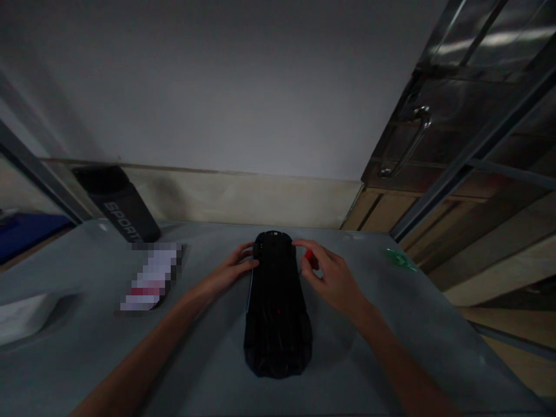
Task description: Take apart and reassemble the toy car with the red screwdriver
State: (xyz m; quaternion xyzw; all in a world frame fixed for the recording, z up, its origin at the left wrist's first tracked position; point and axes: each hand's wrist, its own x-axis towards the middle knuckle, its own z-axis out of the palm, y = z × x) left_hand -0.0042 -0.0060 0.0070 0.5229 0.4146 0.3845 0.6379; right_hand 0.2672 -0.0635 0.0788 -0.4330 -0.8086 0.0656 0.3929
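Observation:
A long black object, shaped like a toy car with its underside up, [278,307] lies on the grey table [208,359], pointing away from me. My left hand [237,267] rests against its far left side, thumb and fingers apart around a wheel-like part. Close to the far right side is my right hand [328,275], its index finger stretched to the object's edge. A small red item [308,255] is held in the curled fingers and thumb of my right hand; most of it is hidden. The black underside is too dark to show much detail.
At the back left a dark bottle marked SPORT [124,205] stands near the wall. In front of it lies a phone-like item [152,278], its face pixelated. A white object [26,317] is at the left edge. Green crumpled plastic [399,259] lies at the right.

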